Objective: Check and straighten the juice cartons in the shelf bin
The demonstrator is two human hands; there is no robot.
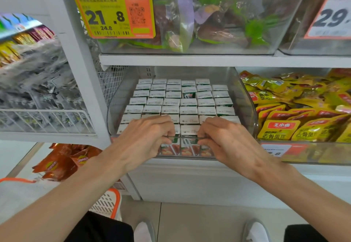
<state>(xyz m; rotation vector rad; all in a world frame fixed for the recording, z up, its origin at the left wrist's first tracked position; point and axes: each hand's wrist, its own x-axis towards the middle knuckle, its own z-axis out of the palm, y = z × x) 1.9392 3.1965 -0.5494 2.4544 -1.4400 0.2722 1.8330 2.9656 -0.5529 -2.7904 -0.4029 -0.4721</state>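
Head view, the only one supplied. The shelf bin (247,101), a clear plastic tub on the lower shelf, holds the juice cartons (171,101) standing upright in tight rows, white tops up, with orange fruit print showing through the front wall. The left hand (146,137) and the right hand (226,140) sit side by side at the middle of the front wall. Both have their fingers curled over the rim and tips close together, so each grips the bin's edge and not a single carton. Whether the fingertips also press the front-row cartons cannot be told, as the knuckles hide them. In my judgement this paired hold serves to steady the bin or draw it forward so the rows can be inspected from above. Most rows look square and flush. One carton (189,95) in the fourth column, towards the back, shows its green printed side, which suggests a sunken or tilted unit there, and the back row stops short of the right-hand column. The neighbouring bin to the right holds yellow snack packets (296,112), heaped loosely. The upper bin (284,48) holds bagged goods behind a yellow price tag (114,12).
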